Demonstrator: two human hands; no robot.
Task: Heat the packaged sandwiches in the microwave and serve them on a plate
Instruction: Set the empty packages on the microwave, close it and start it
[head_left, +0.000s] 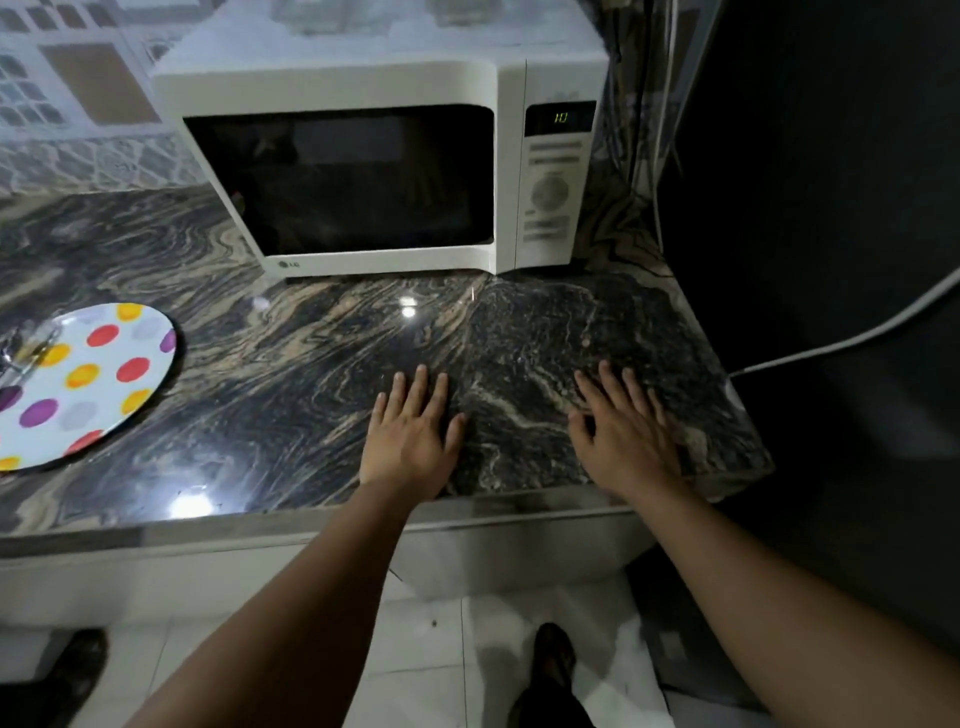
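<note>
Head view: a white boxy microwave (363, 171) with its dark glass door shut stands at the back of the glossy swirled stone counter (291, 364). A round polka-dot plate (98, 384) lies at the left. Left hand (410, 441) and right hand (623, 436) rest flat, grip spread, empty.

Two bare hands flat on a dark marbled stone table before a shut white microwave.

The left hand (410, 441) and right hand (623, 436) lie palm-down, fingers (420, 387) spread, near the table's (291, 374) front edge and apart from each other; the boxy white microwave oven (379, 166) stands behind them, door closed, its green display lit; a round white plate with coloured polka dots (98, 379) sits well to the left, crinkled clear wrapping (23, 356) on its far left side; a pale cable (841, 338) runs off the right; tiled floor below.
</note>
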